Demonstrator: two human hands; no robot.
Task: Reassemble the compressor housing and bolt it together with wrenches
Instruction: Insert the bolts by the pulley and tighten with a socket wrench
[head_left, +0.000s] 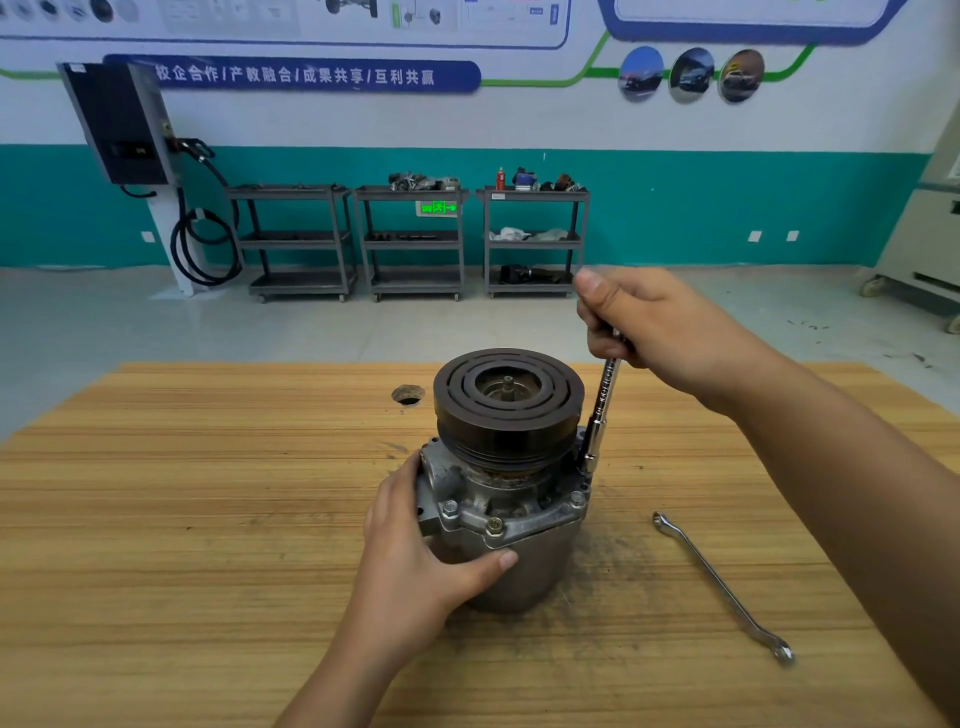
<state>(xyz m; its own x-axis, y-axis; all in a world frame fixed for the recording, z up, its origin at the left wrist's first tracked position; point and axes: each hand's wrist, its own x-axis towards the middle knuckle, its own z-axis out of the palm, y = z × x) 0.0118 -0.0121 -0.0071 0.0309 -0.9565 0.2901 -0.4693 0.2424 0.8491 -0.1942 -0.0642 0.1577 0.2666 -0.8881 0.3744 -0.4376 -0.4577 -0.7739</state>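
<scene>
Grey cast-metal compressor housing (540, 569): left hand (415, 545) grips it, right hand (654, 332) clasps a slim steel socket wrench (602, 400). Tilted like this, the wrench may slip off its bolt.

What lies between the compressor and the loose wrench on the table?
Only bare tabletop smudged with dark grime, as the head view shows; the wrench lies apart from the compressor.
</scene>
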